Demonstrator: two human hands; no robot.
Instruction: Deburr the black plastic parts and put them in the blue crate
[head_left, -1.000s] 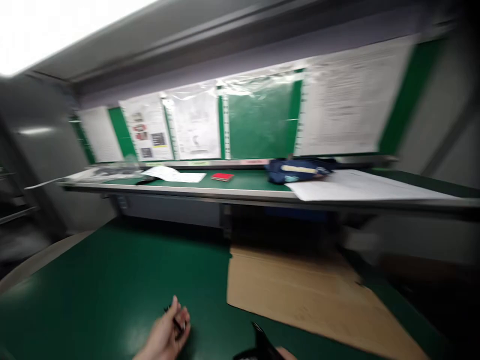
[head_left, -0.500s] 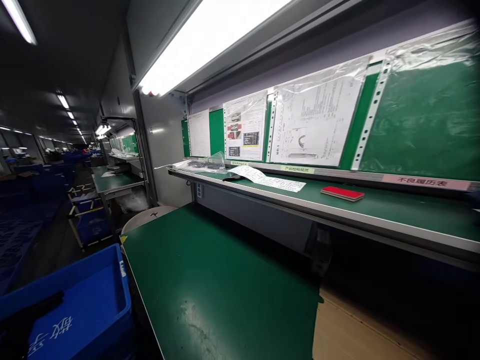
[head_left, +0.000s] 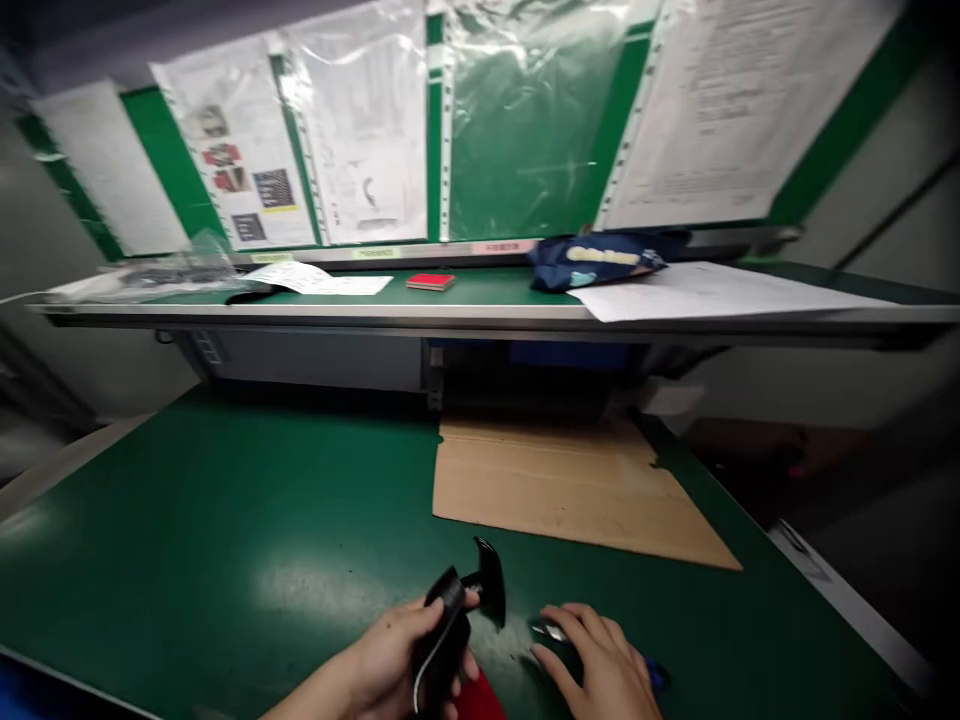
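My left hand is closed around a black plastic part, low in the middle of the head view. Past the fingers, this part ends in a glossy curved crosspiece; a pale line runs along its lower side. To the right, my right hand is over a small hand tool, its thumb and fingers apart. A pointed metal tip shows beyond the fingers and a blue end beside the palm. The tool's middle is hidden. Under my left hand a red piece shows in part.
A flat cardboard sheet lies on the green tabletop. Above the back runs a shelf with papers, a red pad and a dark blue bag. Sheets in plastic sleeves hang behind it.
The view has swung right and down onto the bench. Both hands, the black part and the tool have come into view; the blue crate at left has mostly gone out of it.
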